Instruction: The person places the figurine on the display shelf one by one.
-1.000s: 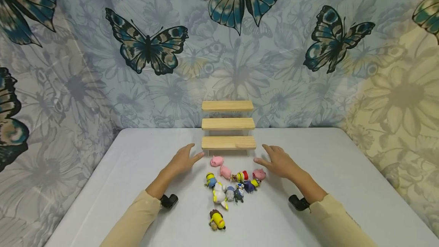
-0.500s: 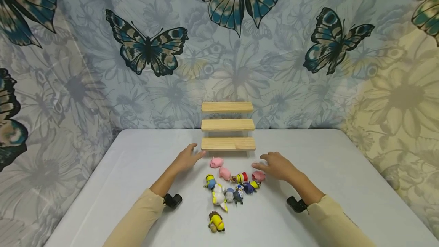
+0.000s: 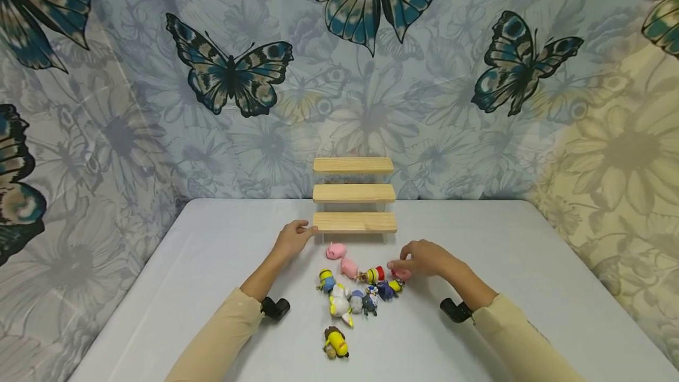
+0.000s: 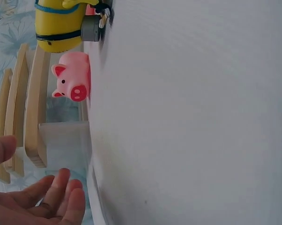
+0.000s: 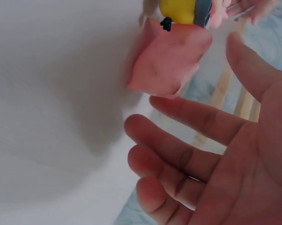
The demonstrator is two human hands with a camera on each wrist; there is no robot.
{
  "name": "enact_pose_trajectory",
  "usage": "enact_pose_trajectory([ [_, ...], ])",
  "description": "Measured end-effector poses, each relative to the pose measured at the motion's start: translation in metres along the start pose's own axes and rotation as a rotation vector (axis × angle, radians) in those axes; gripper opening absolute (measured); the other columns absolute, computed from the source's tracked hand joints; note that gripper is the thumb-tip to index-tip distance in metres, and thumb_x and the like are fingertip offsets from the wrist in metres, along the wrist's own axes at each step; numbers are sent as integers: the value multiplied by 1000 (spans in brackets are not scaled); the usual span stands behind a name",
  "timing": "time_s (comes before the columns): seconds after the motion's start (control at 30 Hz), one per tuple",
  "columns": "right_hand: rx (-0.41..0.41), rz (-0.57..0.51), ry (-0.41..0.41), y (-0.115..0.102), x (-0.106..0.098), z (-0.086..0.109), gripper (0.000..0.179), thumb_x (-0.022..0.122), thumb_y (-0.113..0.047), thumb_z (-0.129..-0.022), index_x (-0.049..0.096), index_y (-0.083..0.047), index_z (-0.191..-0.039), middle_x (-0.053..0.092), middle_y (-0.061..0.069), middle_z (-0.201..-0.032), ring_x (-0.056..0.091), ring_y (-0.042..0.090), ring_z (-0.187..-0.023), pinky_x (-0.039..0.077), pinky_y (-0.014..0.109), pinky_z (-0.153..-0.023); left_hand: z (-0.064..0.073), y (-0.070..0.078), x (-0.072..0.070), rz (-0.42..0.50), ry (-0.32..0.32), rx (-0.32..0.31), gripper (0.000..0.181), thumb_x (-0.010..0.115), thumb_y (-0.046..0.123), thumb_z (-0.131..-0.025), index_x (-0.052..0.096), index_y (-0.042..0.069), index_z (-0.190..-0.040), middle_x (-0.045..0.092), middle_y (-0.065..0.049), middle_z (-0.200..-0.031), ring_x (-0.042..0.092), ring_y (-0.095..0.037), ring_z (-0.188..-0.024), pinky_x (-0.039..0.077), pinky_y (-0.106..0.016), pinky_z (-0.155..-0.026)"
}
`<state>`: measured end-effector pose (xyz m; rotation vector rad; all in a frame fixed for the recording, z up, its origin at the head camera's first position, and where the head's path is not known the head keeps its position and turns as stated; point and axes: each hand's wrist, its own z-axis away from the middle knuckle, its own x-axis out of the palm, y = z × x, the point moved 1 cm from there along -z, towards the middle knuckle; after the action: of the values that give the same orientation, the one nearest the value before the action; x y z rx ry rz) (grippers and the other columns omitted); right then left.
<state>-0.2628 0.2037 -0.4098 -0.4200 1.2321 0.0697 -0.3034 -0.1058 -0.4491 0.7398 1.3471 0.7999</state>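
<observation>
My left hand (image 3: pixel 292 239) is at the left end of a three-step wooden display stand (image 3: pixel 354 223), its thumb beside the lowest step; whether it touches I cannot tell. Its fingers are loosely bent in the left wrist view. My right hand (image 3: pixel 424 257) reaches over a pink pig figure (image 5: pixel 169 58), with thumb and fingers spread around it; the right wrist view shows no grip. Two more pink pigs, one at the front (image 3: pixel 336 250) and one behind the Minion figures (image 3: pixel 349 268), lie before the stand.
Between the arms lies a cluster of small toys: a blue-and-yellow Minion (image 3: pixel 326 280), a white figure (image 3: pixel 339 302), a grey figure (image 3: pixel 356 301) and a dark-blue one (image 3: pixel 386 289). Nearer is a yellow-and-brown figure (image 3: pixel 336 342). A butterfly-print cloth (image 3: pixel 371 105) hangs behind the white table (image 3: pixel 223 223).
My left hand has moved slightly right, up to the stand's lowest step. The right hand has lowered and moved left over the pink pig. The toys and stand have stayed put.
</observation>
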Motion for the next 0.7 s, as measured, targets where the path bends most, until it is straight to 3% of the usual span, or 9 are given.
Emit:
enact_pose_trajectory([
  [0.3,47,50,-60,-2,0,-8,43,69,-50,-85,72,-6,-86,64,1,-77,53,15,-71,45,30,-63,-1,6,6,84,58,-23,44,56,30,-97,59,-1,-129,69,-18,-110,64,-27,-100,50,-34,-79],
  [0.47,38,11,-94,-4,-1,-11,40,71,-47,-85,69,-8,-74,58,-2,-65,49,13,-63,39,25,-57,-1,8,7,120,90,-11,39,59,23,-95,62,-3,-125,72,-17,-100,67,-27,-93,46,-25,-67],
  [0.7,17,-17,-149,-5,-5,-15,35,74,-42,-83,68,-10,-68,59,-3,-61,49,10,-60,39,23,-55,-3,8,8,188,85,-42,37,63,19,-93,63,-3,-122,72,-18,-99,67,-27,-90,44,-21,-63],
])
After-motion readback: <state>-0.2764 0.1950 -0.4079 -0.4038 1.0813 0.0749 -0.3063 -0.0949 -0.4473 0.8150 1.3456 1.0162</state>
